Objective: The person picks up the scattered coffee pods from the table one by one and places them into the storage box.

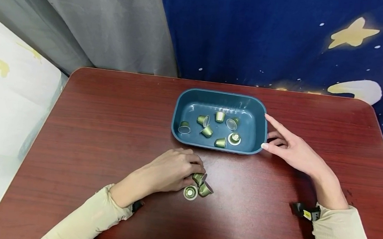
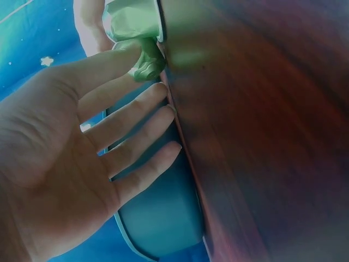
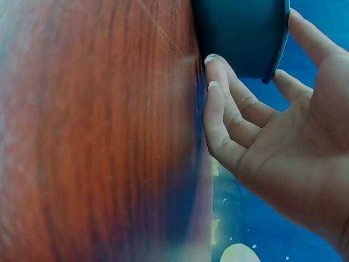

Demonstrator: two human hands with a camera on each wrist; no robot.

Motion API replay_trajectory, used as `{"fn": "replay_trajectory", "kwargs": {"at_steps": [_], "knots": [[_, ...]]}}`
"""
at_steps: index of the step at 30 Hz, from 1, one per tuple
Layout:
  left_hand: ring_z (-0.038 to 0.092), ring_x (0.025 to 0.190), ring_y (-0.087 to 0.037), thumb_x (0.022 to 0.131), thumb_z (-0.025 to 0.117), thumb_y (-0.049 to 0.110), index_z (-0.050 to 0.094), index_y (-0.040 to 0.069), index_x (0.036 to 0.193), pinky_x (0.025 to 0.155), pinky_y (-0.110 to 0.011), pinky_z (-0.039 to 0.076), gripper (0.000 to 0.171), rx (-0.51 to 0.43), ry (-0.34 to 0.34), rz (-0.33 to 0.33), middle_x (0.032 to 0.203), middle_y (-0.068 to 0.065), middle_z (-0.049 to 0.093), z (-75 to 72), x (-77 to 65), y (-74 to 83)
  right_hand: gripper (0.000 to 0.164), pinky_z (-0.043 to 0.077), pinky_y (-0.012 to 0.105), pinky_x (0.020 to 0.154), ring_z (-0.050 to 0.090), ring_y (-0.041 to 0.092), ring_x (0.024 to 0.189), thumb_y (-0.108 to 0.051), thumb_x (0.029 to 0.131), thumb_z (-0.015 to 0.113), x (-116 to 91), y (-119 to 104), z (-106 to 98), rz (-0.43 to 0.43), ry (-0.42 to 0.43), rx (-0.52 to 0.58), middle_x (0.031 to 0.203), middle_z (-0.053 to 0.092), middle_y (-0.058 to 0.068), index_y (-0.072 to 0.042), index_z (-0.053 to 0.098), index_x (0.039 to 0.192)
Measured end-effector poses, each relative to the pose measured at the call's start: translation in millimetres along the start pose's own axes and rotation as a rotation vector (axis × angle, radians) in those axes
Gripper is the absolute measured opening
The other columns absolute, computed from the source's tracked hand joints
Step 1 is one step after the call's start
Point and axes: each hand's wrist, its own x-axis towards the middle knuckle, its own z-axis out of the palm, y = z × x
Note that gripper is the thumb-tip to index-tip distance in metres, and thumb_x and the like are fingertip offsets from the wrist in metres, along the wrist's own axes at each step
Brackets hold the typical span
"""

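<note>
A blue plastic basin (image 1: 260, 131) stands on the table with several green coffee capsules (image 1: 220, 117) scattered inside. In front of it, three more capsules (image 1: 206, 189) sit bunched together at my left hand (image 1: 173, 170). In the left wrist view, thumb and index finger pinch a green capsule (image 2: 148, 63), while the other fingers stretch out straight. A larger-looking capsule (image 2: 133, 19) appears just beyond it. My right hand (image 1: 296, 151) touches the basin's right end, index fingertip and thumb at the rim. The right wrist view shows its other fingers bent loosely beside the basin's outer wall (image 3: 240, 38).
The brown wooden table (image 1: 109, 116) has rounded far corners. Behind it hang a grey curtain (image 1: 117, 25) and a blue one (image 1: 247, 33) with stars. White patterned fabric (image 1: 5, 99) borders the left side.
</note>
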Motion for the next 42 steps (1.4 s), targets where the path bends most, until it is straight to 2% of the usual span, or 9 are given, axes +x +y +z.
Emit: {"fn": "replay_trajectory", "kwargs": {"at_steps": [14, 22, 29, 33, 37, 42], "knots": [[0.057, 0.106, -0.014, 0.087, 0.076, 0.032, 0.074, 0.026, 0.114, 0.093, -0.033, 0.047, 0.027, 0.03, -0.011, 0.002, 0.114, 0.01, 0.066, 1.2, 2.4, 1.7, 0.078, 0.049, 0.017, 0.083, 0.066, 0.014, 0.098, -0.025, 0.096, 0.068, -1, 1, 2, -0.002, 0.018, 0.007, 0.117, 0.064, 0.008, -0.047, 0.021, 0.155], [0.058, 0.105, -0.013, 0.087, 0.075, 0.033, 0.074, 0.025, 0.112, 0.093, -0.033, 0.045, 0.026, 0.057, -0.006, 0.025, 0.113, 0.009, 0.066, 0.4, 1.2, 2.8, 0.078, 0.049, 0.016, 0.083, 0.067, 0.015, 0.098, -0.026, 0.097, 0.067, 0, 1, 2, -0.01, 0.009, 0.013, 0.116, 0.064, 0.009, -0.045, 0.02, 0.156], [0.057, 0.104, -0.011, 0.089, 0.074, 0.033, 0.074, 0.023, 0.113, 0.097, -0.033, 0.04, 0.026, 0.085, 0.092, 0.1, 0.111, 0.01, 0.066, -4.4, 0.0, 5.6, 0.079, 0.049, 0.017, 0.083, 0.066, 0.014, 0.098, -0.025, 0.096, 0.068, 0, 0, 2, 0.021, 0.02, 0.02, 0.118, 0.064, 0.007, -0.048, 0.021, 0.155], [0.056, 0.106, -0.013, 0.089, 0.073, 0.033, 0.074, 0.022, 0.112, 0.098, -0.034, 0.04, 0.025, 0.09, 0.118, 0.122, 0.111, 0.009, 0.066, -7.5, -0.4, 6.5, 0.079, 0.049, 0.016, 0.083, 0.066, 0.014, 0.098, -0.024, 0.096, 0.068, 0, 0, 2, 0.029, 0.023, 0.02, 0.118, 0.063, 0.007, -0.049, 0.021, 0.154], [0.055, 0.111, -0.015, 0.087, 0.075, 0.034, 0.074, 0.023, 0.109, 0.101, -0.034, 0.038, 0.025, 0.081, 0.145, 0.133, 0.113, 0.008, 0.066, -9.0, -1.0, 6.3, 0.078, 0.049, 0.017, 0.083, 0.066, 0.014, 0.099, -0.025, 0.096, 0.068, 0, 0, 3, 0.032, 0.021, 0.029, 0.117, 0.064, 0.007, -0.049, 0.022, 0.154], [0.053, 0.12, -0.018, 0.082, 0.08, 0.035, 0.075, 0.021, 0.104, 0.107, -0.034, 0.035, 0.027, 0.044, 0.211, 0.178, 0.118, 0.005, 0.064, -11.0, -0.8, 5.8, 0.078, 0.049, 0.016, 0.083, 0.066, 0.014, 0.098, -0.025, 0.096, 0.068, 0, 1, 3, 0.029, 0.021, 0.032, 0.117, 0.064, 0.007, -0.049, 0.022, 0.154]]}}
